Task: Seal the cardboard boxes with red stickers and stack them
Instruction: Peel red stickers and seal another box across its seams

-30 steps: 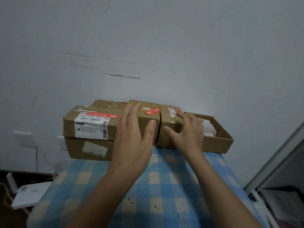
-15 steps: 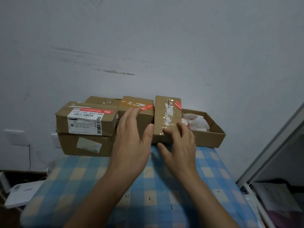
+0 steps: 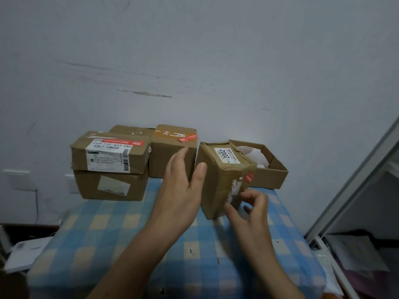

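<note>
Head: left hand [image 3: 181, 190] braces tilted, taped cardboard box [image 3: 223, 180].

Blue-checked table [image 3: 103, 238]: stacked boxes [image 3: 108, 186], open box [image 3: 269, 176].

The tilted box [image 3: 218, 182] hides part of the open tray [image 3: 269, 176]; the rear box [image 3: 129, 128] is mostly hidden; the shipping label [image 3: 109, 157] has unreadable fine print.

1. This looks like a plain room in a home; the painted wall [image 3: 216, 61] is scuffed and scratched.
2. A worn blue-and-cream checked tablecloth [image 3: 129, 234] serves as the work surface.
3. Wall sockets [image 3: 19, 180] sit low on the left, with a cable [image 3: 37, 203] hanging down.
4. Reused cardboard boxes [image 3: 90, 186] carry courier labels [image 3: 110, 157].
5. A sliding door frame [image 3: 356, 180] stands on the right.
</note>
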